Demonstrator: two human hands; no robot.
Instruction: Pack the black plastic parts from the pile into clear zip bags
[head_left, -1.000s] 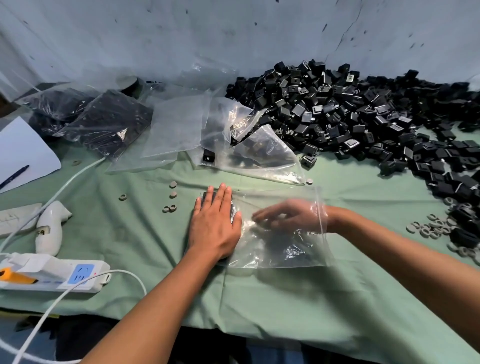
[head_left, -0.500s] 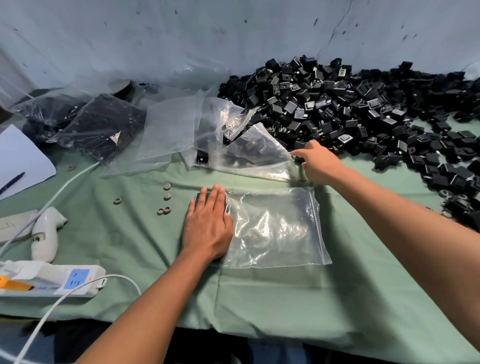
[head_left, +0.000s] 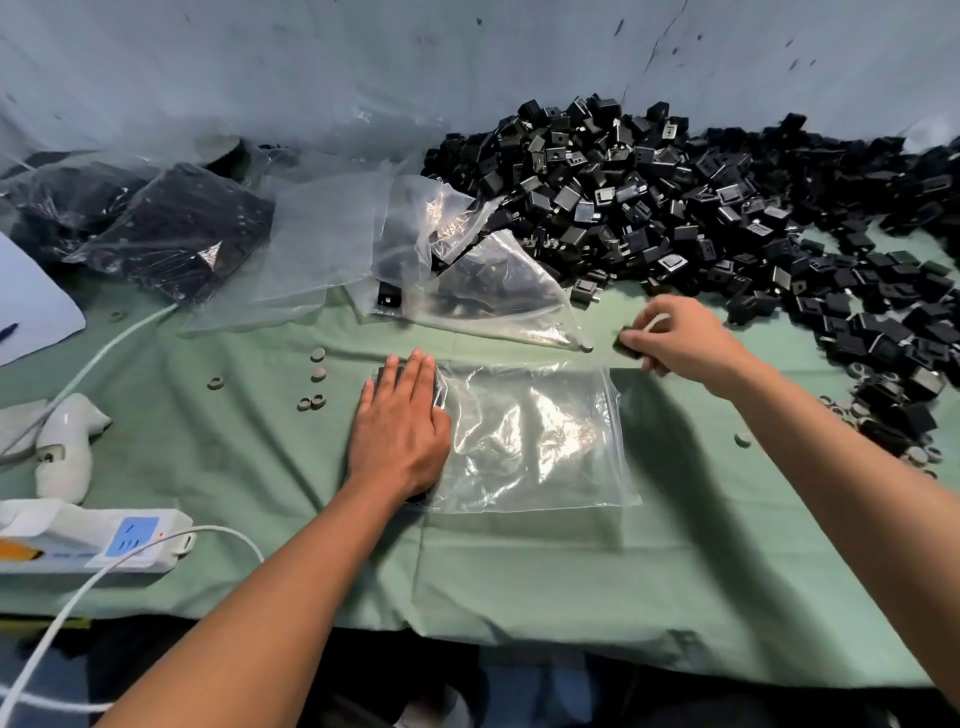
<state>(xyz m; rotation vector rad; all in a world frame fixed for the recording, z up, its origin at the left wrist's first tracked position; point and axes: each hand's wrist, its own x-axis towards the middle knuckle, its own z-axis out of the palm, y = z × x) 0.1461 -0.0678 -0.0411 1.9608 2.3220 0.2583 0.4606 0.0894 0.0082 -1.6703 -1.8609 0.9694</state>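
Observation:
A large pile of black plastic parts (head_left: 691, 208) covers the back right of the green cloth. A clear zip bag (head_left: 535, 431) lies flat in the middle. My left hand (head_left: 400, 431) presses flat on the bag's left end, fingers straight, over dark parts mostly hidden beneath it. My right hand (head_left: 680, 338) hovers just past the bag's far right corner and pinches one black part (head_left: 626, 345) between thumb and fingers. One loose black part (head_left: 587, 293) sits at the pile's near edge.
Empty clear bags (head_left: 415, 249) lie crumpled behind the flat one. Filled bags of black parts (head_left: 176, 228) sit at the back left. Small grey rings (head_left: 314, 387) dot the cloth. A white power strip (head_left: 88, 540), cable and white tool (head_left: 65, 441) lie at the left.
My right hand left the inside of the bag, reached the pile's near edge, and now comes back toward the bag pinching a black part. My left hand stayed pressed on the bag.

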